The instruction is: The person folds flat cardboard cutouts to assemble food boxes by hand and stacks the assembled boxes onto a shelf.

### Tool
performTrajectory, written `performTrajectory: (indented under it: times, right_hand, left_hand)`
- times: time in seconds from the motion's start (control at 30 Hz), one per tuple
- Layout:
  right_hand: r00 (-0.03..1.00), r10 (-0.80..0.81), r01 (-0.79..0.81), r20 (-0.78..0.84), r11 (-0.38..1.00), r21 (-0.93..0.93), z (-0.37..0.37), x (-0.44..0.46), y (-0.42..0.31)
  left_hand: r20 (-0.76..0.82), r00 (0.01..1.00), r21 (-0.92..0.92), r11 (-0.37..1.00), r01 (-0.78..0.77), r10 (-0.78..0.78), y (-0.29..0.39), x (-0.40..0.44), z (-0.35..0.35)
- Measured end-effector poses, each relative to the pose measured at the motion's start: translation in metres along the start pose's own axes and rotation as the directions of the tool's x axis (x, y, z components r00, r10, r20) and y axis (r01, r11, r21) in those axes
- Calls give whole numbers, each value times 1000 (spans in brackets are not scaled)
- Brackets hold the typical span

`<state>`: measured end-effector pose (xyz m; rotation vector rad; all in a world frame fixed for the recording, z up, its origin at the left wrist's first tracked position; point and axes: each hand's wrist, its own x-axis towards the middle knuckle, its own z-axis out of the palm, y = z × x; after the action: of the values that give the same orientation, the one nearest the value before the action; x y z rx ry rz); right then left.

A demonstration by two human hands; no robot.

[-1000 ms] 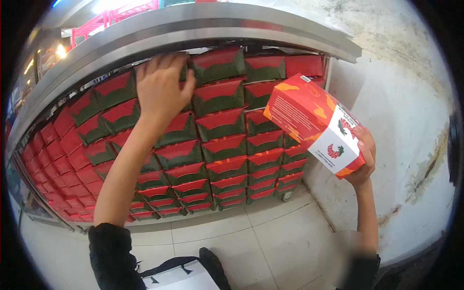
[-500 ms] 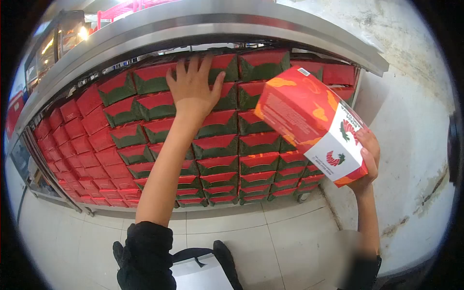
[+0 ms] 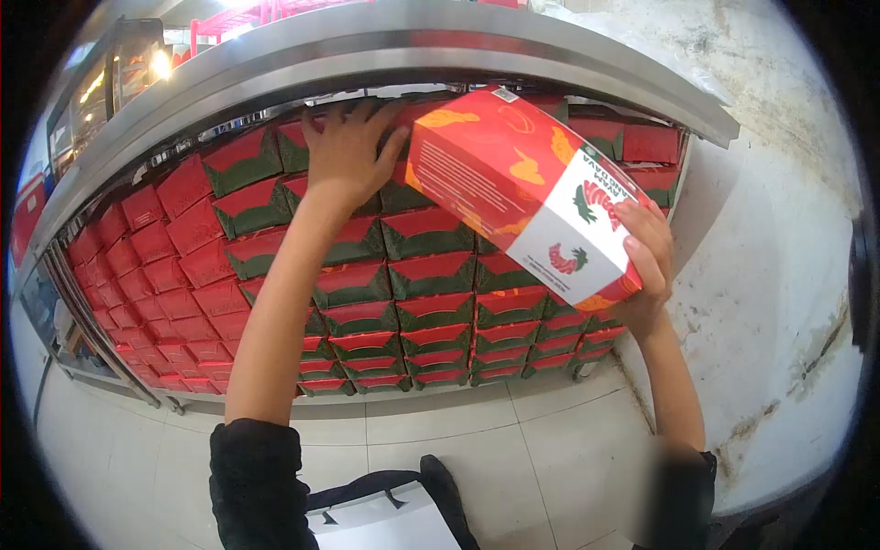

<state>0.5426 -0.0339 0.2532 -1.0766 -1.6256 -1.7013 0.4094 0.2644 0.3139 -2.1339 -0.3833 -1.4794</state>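
My right hand point(image 3: 646, 266) grips the lower right end of a red, orange and white printed box point(image 3: 522, 192), which is tilted in front of the stacked boxes. Its upper left end is close to my left hand point(image 3: 353, 156). That hand has its fingers spread on the top row of the stacked red and dark green boxes point(image 3: 431, 275), just under the steel counter edge. Its fingertips are partly in shadow.
A steel counter point(image 3: 440, 46) spans the top of the view above the stacks. Plain red boxes point(image 3: 197, 261) fill the left side. A stained white wall point(image 3: 770, 302) stands at the right, with a tiled floor point(image 3: 458, 412) below.
The printed box in my right hand has moved left, towards my left hand. My left hand has shifted along the top row, first right and then slightly left. The view has shifted too.
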Motion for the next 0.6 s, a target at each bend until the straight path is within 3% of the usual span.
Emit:
performTrajectory:
  times: [0.23,0.47,0.6]
  right_hand:
    - [999,19,-23,-35,994,-108,31,3,-16]
    - [989,112,-126,-92,977,-172,55,20,-49]
    - [994,107,-113,-37,941,-319,67,19,-66]
  left_hand:
    - [-87,996,0,1000,16,-16,3,-11,6]
    - [-30,999,-44,998,34,-35,0,-12,9]
    - [33,998,-63,996,63,-61,-1,-12,9]
